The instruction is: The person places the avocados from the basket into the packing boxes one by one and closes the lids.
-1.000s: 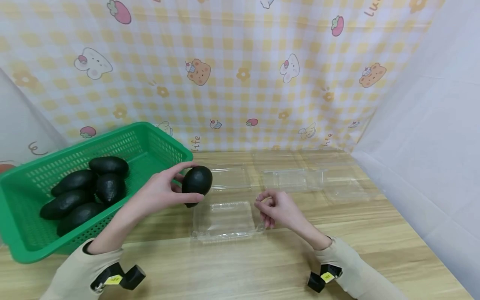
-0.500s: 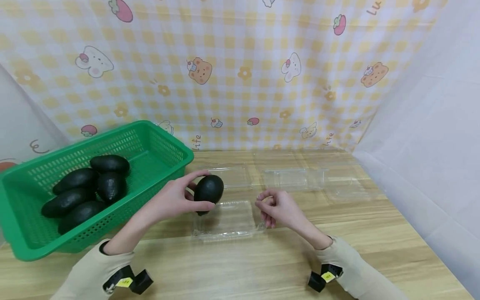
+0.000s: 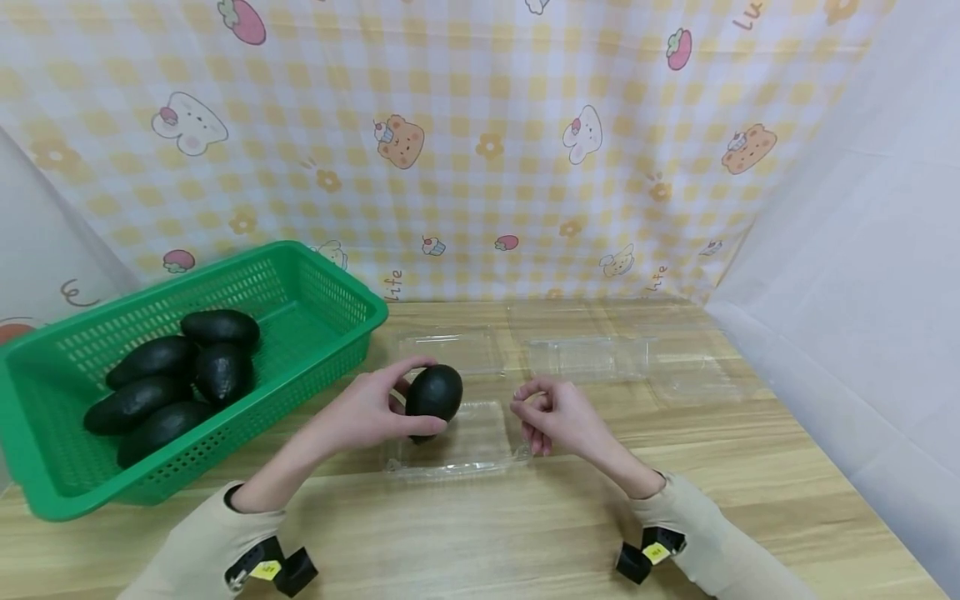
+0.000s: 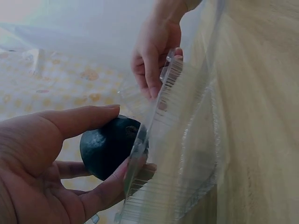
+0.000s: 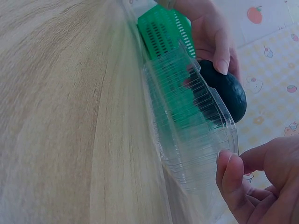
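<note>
- Basket [image 3: 330,358] is green.
- Fruit [image 3: 437,392] is nearly black.
- Box [image 3: 465,468] is see-through.
- Table [image 3: 480,542] is streaky light brown.
- Cloth [image 3: 450,183] has yellow and white checks and pink strawberries [image 3: 247,27].
- Sleeves [image 3: 723,537] are cream.

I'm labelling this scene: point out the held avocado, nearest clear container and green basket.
Held avocado [image 3: 437,392], head view: rounded body.
Nearest clear container [image 3: 465,468], head view: near rim.
Green basket [image 3: 251,286], head view: far wall.

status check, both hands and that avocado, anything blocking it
Left hand grips one avocado. Right hand holds clear container by its rim. Avocado over container's left part, contact unclear. No obstruction seen.
</note>
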